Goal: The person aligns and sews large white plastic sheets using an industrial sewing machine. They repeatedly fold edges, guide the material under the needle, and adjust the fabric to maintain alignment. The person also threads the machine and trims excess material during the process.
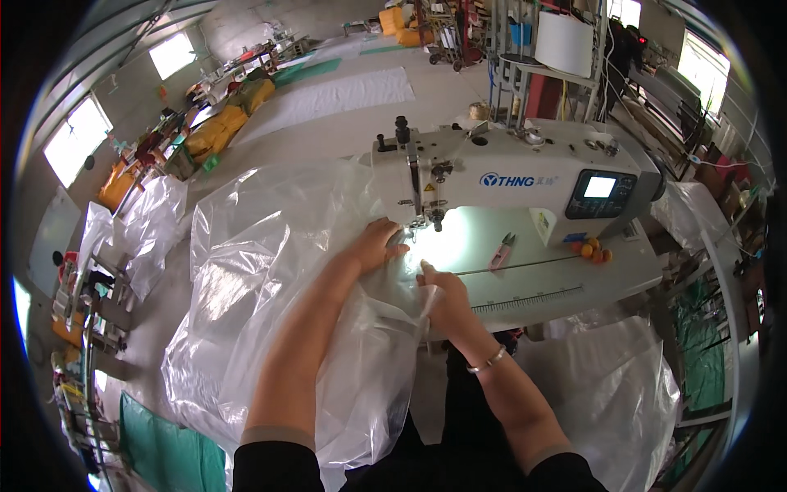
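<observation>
A large clear plastic sheet (246, 287) is bunched over the left side of the sewing machine (508, 176) and hangs down toward my lap. My left hand (377, 244) lies on the sheet just left of the presser foot (418, 222), thumb apart from the fingers. Nearer to me, my right hand (447, 302) is closed, with the sheet's edge pinched between thumb and fingers. A bright lamp lights the needle area in front of both hands. Pink-handled thread snips (502, 252) lie on the machine bed (525, 283), right of my right hand.
Small orange and red balls (592, 250) sit below the machine's control panel (602, 194). A white thread cone (564, 43) stands on a rack behind. More clear plastic (598, 394) hangs at the lower right. Cluttered benches line the left wall; a dark-clothed person (625, 61) is at the back right.
</observation>
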### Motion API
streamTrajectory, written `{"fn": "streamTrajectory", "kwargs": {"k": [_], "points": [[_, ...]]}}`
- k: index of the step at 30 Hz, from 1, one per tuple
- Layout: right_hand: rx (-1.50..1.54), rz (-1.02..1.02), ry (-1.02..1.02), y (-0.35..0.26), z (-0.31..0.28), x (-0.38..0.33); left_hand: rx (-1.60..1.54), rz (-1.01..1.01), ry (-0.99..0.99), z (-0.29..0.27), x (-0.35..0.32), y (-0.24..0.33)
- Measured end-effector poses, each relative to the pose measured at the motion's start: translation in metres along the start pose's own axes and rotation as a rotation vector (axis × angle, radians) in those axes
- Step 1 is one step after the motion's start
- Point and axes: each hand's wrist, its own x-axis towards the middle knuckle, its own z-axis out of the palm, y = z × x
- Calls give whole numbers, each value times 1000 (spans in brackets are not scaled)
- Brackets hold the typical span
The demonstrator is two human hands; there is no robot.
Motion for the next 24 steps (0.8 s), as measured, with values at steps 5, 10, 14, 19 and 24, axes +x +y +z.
{"fn": "streamTrajectory", "kwargs": {"k": [5,10,14,19,24], "points": [[-244,46,-250,9,-33,-81,-318,-152,124,-99,-29,55],[-56,-152,-505,75,40,-108,205,-499,471,-171,-179,-3],[138,-271,-413,75,100,-89,-50,-875,520,-86,-321,-27],[454,79,-522,40,134,-118,-976,-1055,930,10,-344,98],[1198,609,-484,16,146,-134,-1316,-977,1150,20,-316,162]]}}
